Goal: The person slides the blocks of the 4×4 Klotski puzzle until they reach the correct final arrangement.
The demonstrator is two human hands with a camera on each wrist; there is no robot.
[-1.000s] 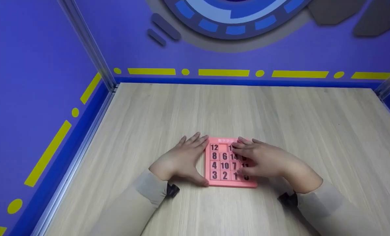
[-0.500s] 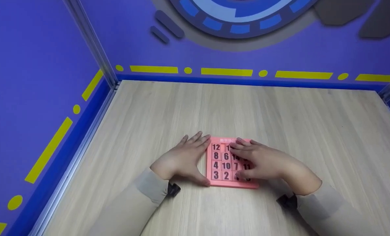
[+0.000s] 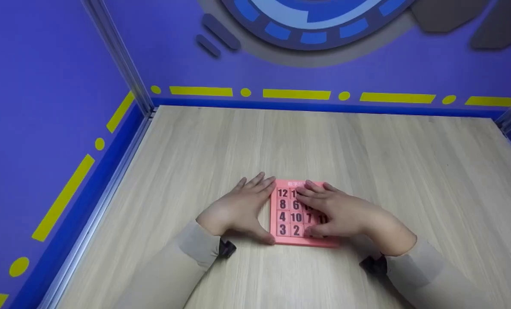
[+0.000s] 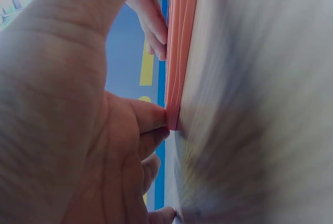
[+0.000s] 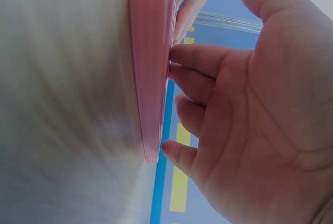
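Observation:
A pink sliding number puzzle lies flat on the wooden table, its square tiles printed with black numbers. My left hand is spread along its left side, index finger at the upper left corner and thumb at the lower one. In the left wrist view, fingertips touch the puzzle's edge. My right hand reaches over the right half with extended fingers. Its fingertips rest on a top-row tile beside the 12, and its thumb is over the bottom row. This hand hides most of the right-hand tiles.
Wood-grain table surrounds the puzzle. Blue panels with yellow dashes rise behind and to the left, joined by a metal corner post. A black wrist device sits under the left cuff, with another under the right.
My right hand has shifted a little left, and the top-row tile under its fingertips has slid left into the gap beside the 12. My left hand keeps its place at the puzzle's side.

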